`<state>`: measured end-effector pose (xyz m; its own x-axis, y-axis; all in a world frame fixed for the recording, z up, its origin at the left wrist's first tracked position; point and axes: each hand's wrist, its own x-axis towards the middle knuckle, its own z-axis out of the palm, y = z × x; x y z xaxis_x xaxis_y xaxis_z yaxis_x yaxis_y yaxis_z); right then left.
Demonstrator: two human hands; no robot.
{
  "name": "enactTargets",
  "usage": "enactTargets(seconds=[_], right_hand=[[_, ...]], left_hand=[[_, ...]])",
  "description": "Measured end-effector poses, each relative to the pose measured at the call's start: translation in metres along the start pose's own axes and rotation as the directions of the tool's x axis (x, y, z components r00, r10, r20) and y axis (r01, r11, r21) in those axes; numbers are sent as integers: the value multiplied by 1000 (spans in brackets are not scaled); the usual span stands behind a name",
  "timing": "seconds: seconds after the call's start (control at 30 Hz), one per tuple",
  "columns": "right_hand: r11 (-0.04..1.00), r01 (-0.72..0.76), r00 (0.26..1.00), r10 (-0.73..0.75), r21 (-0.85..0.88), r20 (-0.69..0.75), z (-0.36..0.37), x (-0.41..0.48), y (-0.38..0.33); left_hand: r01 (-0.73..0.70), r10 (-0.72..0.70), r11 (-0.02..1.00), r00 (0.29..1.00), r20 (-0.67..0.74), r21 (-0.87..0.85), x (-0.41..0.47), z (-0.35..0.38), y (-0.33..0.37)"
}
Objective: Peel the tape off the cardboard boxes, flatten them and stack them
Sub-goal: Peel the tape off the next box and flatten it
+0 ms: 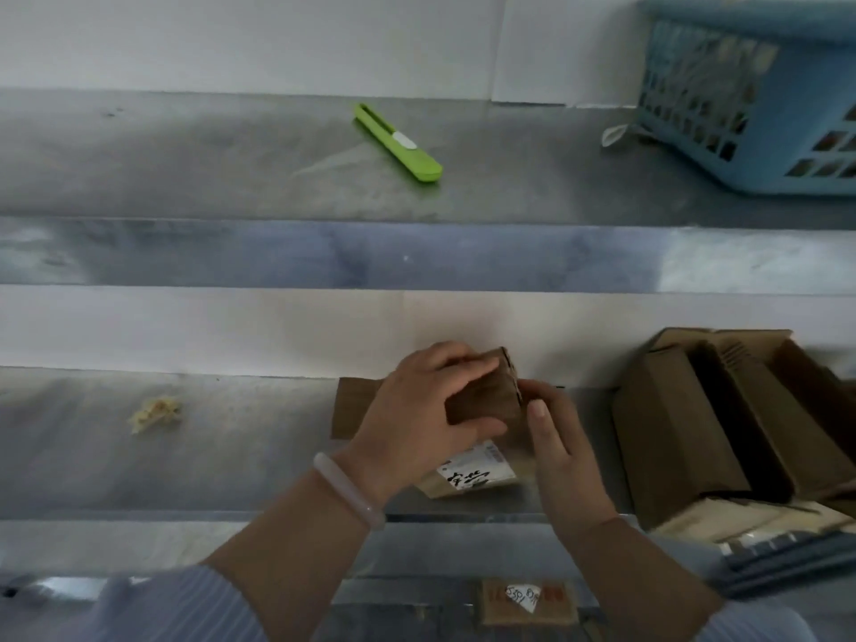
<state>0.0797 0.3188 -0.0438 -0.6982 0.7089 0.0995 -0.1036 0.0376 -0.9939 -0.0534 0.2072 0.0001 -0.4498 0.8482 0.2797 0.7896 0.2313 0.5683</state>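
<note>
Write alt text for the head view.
Left hand and right hand hold a brown cardboard box over a flat cardboard sheet. More brown boxes lie at right; a green utility knife and blue plastic basket sit behind.

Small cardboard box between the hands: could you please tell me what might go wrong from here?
The small box is gripped by the left hand while the right hand pinches its edge; a hard pull might tear the cardboard or send it slipping. The leaning boxes at the right could topple if bumped.
</note>
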Motion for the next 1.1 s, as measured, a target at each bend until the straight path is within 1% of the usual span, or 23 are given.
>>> enactTargets(seconds=[0.03,0.07,0.17,0.2,0.27,0.37,0.4,0.47,0.53,0.6,0.63,0.7,0.73,0.77,0.87,0.93,1.0,1.1], right_hand=[[999,-41,999,41,10,-4,-2,1,-8],[997,-68,998,68,-30,-3,-7,3,-15],[957,-124,991,130,-264,8,-32,8,-17],[944,-151,987,163,-293,15,-41,8,-18],[940,-212,971,233,-267,49,-56,8,-21],[931,-313,927,342,-191,151,-72,11,-31],[920,-339,915,371,-198,157,-77,13,-34],[891,-342,919,383,-298,90,-86,20,-36],[849,-263,953,304,-459,16,-90,27,-41],[769,-142,977,209,-623,35,-87,31,-51],[705,-67,982,170,-706,77,-85,33,-57],[499,128,972,107,-857,207,-80,37,-69],[402,217,959,84,-890,272,-79,40,-73],[337,281,945,69,-899,321,-79,43,-75],[244,387,906,79,-889,416,-81,48,-75],[216,444,878,88,-869,470,-83,50,-72],[206,467,866,92,-860,492,-82,50,-74],[156,517,840,97,-842,534,-82,53,-73]], left_hand=[[-24,24,1000,1000,17,13,2,5,3],[-49,48,999,998,33,18,4,9,5],[-63,63,998,996,63,-10,10,15,10],[-64,64,998,995,73,1,12,18,10],[-77,72,996,992,101,48,14,25,12],[-106,93,991,985,144,86,21,33,15],[-110,96,990,984,151,85,23,33,15],[-101,89,992,983,160,71,27,33,14],[-91,79,994,980,185,56,31,31,12],[-95,82,994,975,207,54,33,32,11],[-90,77,995,974,211,51,34,33,10],[-80,71,996,977,203,39,35,34,9],[-79,71,996,978,196,31,35,34,9],[-75,68,997,979,192,28,35,34,8],[-65,57,997,978,200,35,36,34,8],[-65,53,997,977,204,49,36,34,7],[-64,51,996,977,206,59,35,34,7],[-63,47,996,976,214,69,36,35,7]])
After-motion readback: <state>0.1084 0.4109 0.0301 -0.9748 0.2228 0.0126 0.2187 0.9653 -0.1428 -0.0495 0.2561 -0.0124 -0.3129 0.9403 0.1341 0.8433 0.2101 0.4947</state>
